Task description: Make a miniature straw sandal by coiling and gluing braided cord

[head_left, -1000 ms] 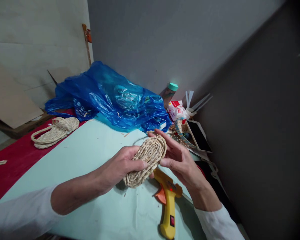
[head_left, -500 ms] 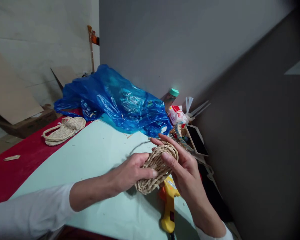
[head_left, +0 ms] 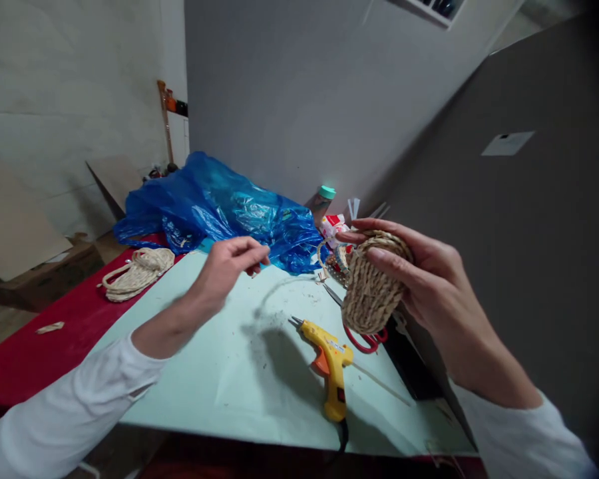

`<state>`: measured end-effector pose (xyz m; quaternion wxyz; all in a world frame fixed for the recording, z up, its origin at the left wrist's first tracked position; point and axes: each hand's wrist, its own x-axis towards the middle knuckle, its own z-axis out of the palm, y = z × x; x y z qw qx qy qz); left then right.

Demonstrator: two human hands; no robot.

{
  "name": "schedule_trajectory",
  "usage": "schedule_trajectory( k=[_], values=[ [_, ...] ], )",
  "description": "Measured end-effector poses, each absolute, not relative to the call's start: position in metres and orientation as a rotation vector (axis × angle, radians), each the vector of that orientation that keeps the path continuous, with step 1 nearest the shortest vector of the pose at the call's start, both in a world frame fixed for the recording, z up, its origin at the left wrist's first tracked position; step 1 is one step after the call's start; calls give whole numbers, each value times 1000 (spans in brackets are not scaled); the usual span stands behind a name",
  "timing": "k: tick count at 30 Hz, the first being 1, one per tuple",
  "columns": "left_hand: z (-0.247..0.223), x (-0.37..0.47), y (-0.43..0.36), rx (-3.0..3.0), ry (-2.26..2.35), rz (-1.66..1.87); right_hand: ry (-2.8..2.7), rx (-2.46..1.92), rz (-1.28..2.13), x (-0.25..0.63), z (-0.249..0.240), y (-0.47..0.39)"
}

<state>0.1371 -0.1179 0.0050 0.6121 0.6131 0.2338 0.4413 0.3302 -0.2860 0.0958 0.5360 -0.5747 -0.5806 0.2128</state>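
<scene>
A woven piece of twisted straw cord [head_left: 372, 289] is held up in my right hand [head_left: 419, 273], thumb on its near face and fingers behind its top edge. A loose cord end curves out to the left of it. My left hand [head_left: 232, 266] is apart from the piece, over the pale green sheet, its thumb and fingers pinched together; whatever may be between them is too small to make out. Below the piece, a yellow glue gun [head_left: 332, 366] lies on the sheet, and red-handled scissors [head_left: 369, 340] are partly hidden behind the piece.
Coiled cord [head_left: 137, 273] lies on the red cloth [head_left: 74, 339] at the left. A blue plastic bag [head_left: 219, 199] covers the back of the table [head_left: 204, 392]. Near the wall stand a green-lidded bottle [head_left: 324, 198] and a red-and-white packet [head_left: 332, 226].
My left hand has let go of the woven piece and moved up and left. My right hand has carried the piece to the right, uncovering the glue gun. The view has shifted.
</scene>
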Motion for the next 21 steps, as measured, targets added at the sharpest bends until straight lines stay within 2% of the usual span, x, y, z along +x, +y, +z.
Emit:
schedule_trajectory(
  k=[5, 10, 15, 21],
  values=[
    [27, 135, -102, 1440, 520, 1197, -1506, -1477, 535, 331, 119, -294],
    [54, 169, -113, 1455, 261, 1084, -1607, -1475, 612, 315, 138, -295],
    [65, 194, -128, 1343, -77, 735, -1635, -1363, 673, 311, 145, -294],
    [78, 180, -141, 1462, -40, 843, -1579, -1393, 497, 324, 132, -302]
  ],
)
